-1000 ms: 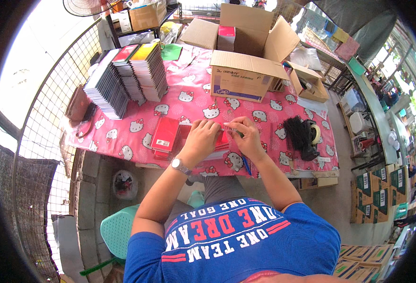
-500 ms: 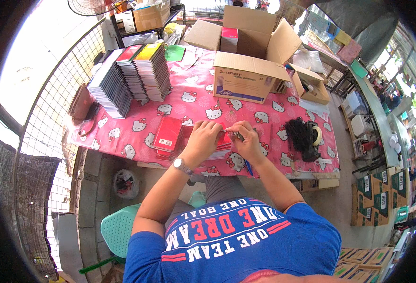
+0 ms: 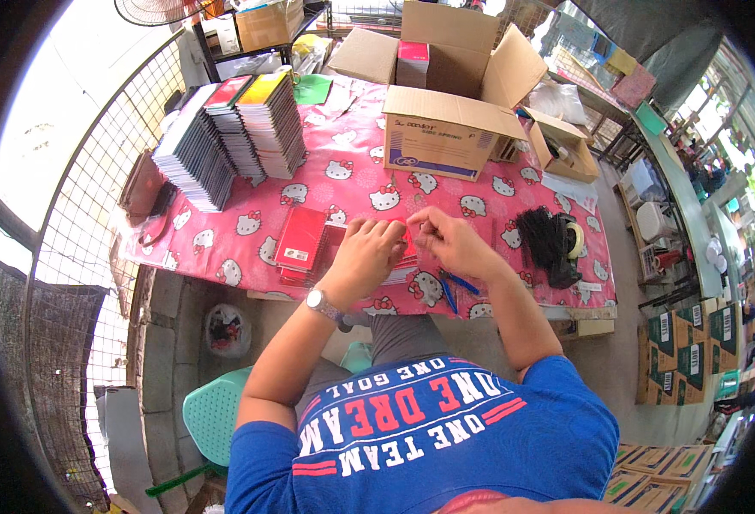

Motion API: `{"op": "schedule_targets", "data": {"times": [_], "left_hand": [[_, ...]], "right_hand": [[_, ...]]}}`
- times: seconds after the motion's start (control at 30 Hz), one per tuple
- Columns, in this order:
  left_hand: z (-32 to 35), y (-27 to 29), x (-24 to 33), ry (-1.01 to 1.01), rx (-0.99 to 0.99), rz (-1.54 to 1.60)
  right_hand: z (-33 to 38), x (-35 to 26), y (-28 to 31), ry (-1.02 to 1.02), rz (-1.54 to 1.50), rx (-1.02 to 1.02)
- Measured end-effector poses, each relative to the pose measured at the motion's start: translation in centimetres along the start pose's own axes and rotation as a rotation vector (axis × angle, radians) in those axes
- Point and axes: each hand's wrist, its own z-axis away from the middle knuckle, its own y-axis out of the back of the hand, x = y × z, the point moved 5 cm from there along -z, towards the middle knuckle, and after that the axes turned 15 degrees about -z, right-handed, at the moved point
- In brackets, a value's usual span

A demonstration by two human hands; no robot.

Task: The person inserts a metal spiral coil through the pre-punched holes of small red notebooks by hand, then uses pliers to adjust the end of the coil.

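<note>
My left hand [image 3: 367, 250], with a watch on its wrist, is closed over a red notebook [image 3: 409, 257] at the table's near edge. My right hand [image 3: 451, 243] is beside it, thumb and forefinger pinched at the notebook's upper right edge. What that pinch holds is too small to make out. Just below my right hand, blue-handled pliers [image 3: 453, 291] lie on the table. To the left of my hands rests a small pile of red spiral notebooks [image 3: 301, 240]; more notebooks under my left hand are partly hidden.
Tall stacks of notebooks [image 3: 268, 128] stand at the far left. An open cardboard box [image 3: 436, 141] at the back has red-covered notebooks inside. A bundle of black strands [image 3: 539, 244] and a tape dispenser [image 3: 569, 265] sit on the right of the pink tablecloth [image 3: 356, 193].
A dark object seen at my right fingers earlier no longer shows there. My right hand has shifted slightly up and right, and the pliers below it are now more visible.
</note>
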Motion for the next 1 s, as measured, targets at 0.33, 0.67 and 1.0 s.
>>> {"op": "schedule_targets", "data": {"times": [0.33, 0.67, 1.0], "left_hand": [[0.7, -0.4, -0.8, 0.102, 0.128, -0.120], [-0.7, -0.9, -1.5, 0.072, 0.030, -0.016], [0.4, -0.6, -4.5, 0.154, 0.089, 0.201]], "right_hand": [[3.9, 21.7, 0.8, -0.566, 0.576, -0.019], [-2.8, 6.9, 2.0, -0.549, -0.294, -0.538], [-4.2, 5.7, 1.5, -0.374, -0.620, -0.539]]}}
